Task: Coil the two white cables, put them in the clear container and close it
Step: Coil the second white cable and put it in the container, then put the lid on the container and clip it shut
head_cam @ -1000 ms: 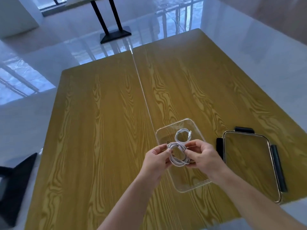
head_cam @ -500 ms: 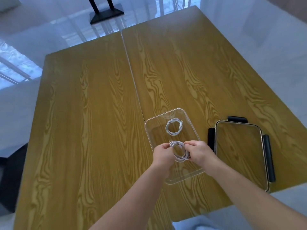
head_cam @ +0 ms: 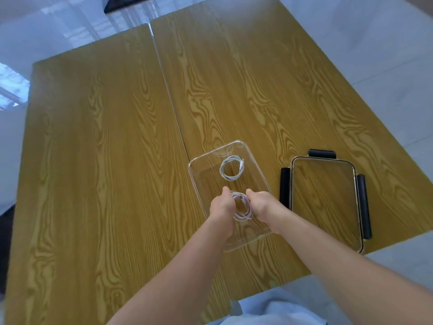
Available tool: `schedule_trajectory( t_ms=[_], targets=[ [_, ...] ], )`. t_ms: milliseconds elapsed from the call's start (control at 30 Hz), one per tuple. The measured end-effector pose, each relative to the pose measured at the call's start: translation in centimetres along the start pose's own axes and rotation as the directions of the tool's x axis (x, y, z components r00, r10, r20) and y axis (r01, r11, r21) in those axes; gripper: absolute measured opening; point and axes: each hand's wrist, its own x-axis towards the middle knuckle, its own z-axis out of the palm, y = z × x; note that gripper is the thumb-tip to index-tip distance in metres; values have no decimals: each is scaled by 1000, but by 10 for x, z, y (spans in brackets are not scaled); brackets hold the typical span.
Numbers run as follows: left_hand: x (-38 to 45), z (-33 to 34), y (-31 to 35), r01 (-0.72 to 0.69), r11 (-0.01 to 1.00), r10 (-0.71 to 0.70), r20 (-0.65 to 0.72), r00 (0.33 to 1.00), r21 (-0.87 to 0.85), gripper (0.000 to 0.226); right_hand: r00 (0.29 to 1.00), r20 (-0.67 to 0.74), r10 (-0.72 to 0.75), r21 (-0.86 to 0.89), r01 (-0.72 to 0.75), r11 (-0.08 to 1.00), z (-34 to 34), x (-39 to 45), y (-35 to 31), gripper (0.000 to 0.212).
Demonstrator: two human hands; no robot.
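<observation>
A clear rectangular container (head_cam: 196, 181) stands open on the wooden table. One coiled white cable (head_cam: 232, 169) lies in its far half. My left hand (head_cam: 221, 205) and my right hand (head_cam: 261, 202) both grip a second coiled white cable (head_cam: 242, 206), held low inside the container's near half. Whether that coil touches the bottom I cannot tell. The clear lid (head_cam: 324, 198), with black clips on its sides, lies flat on the table to the right of the container.
Two wooden tabletops (head_cam: 105, 160) meet at a seam running up from the container. The near table edge passes just below the lid and container. Light cloth (head_cam: 276, 310) shows at the bottom. A black stand base (head_cam: 131, 2) is on the glossy floor beyond.
Both hands have lowered the second coil from above the container into its near half. The camera has tilted down and the view has shifted. The first coil has not moved.
</observation>
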Motion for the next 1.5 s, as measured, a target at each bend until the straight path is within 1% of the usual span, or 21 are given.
schedule_trajectory(
  t_ms=[167, 267, 433, 533, 633, 733, 800, 900, 933, 1033, 1067, 1167, 1233, 1300, 1333, 1400, 1500],
  targets=[
    [0, 1, 4, 10, 1000, -10, 25, 1000, -18, 72, 998, 54, 29, 32, -31, 999, 1, 2, 3, 51],
    [-3, -2, 4, -6, 1000, 5, 24, 1000, 9, 77, 998, 46, 47, 36, -48, 998, 3, 3, 3, 58],
    [-4, -6, 1, 8, 1000, -9, 44, 999, 26, 87, 996, 72, 56, 46, -60, 997, 3, 1, 0, 59],
    [1, -10, 0, 18, 1000, -19, 40, 999, 12, 91, 996, 73, 58, 31, -60, 998, 5, -4, -4, 57],
    [7, -12, -2, 38, 999, -39, 49, 998, 32, 95, 996, 66, 54, -21, -53, 998, 1, -8, -6, 43],
    [8, -16, -3, 55, 998, -57, 71, 996, 29, 98, 997, 66, 50, -36, -48, 998, 0, -9, -6, 59],
    [5, -17, -3, 44, 999, -45, 82, 996, 15, 95, 997, 66, 30, -53, -26, 998, -2, -12, -8, 59],
    [-4, -22, 0, 1, 1000, 1, 88, 996, -27, 88, 997, 72, -15, -52, 18, 998, -5, -16, -7, 52],
    [-10, -24, 3, -19, 1000, 21, 92, 996, -25, 87, 997, 76, -25, -41, 28, 999, -7, -17, -7, 50],
    [-14, -31, 5, -53, 999, 54, 100, 994, -9, 89, 993, 95, -74, 28, 71, 997, -14, -20, -3, 54],
    [-15, -32, 5, -60, 998, 62, 118, 991, -17, 84, 991, 97, -87, 52, 83, 995, -18, -22, -2, 55],
    [-21, -36, 9, -102, 994, 107, 124, 987, -40, 54, 988, 71, -134, 141, 123, 982, -32, -27, 1, 56],
    [-28, -36, 13, -137, 987, 147, 134, 980, -82, 43, 977, 72, -201, 245, 178, 953, -45, -31, 6, 47],
    [-34, -33, 20, -178, 978, 194, 166, 967, -104, 35, 962, 69, -266, 357, 225, 907, -62, -35, 15, 33],
    [-36, -32, 23, -199, 973, 217, 183, 959, -115, 32, 956, 59, -289, 401, 242, 884, -71, -37, 21, 29],
    [-40, -25, 29, -237, 966, 255, 228, 940, -104, 29, 952, 14, -306, 477, 263, 839, -93, -40, 35, 27],
    [-47, -9, 39, -280, 958, 287, 297, 911, -67, 24, 956, -81, -283, 520, 283, 806, -124, -44, 57, 27]
  ],
)
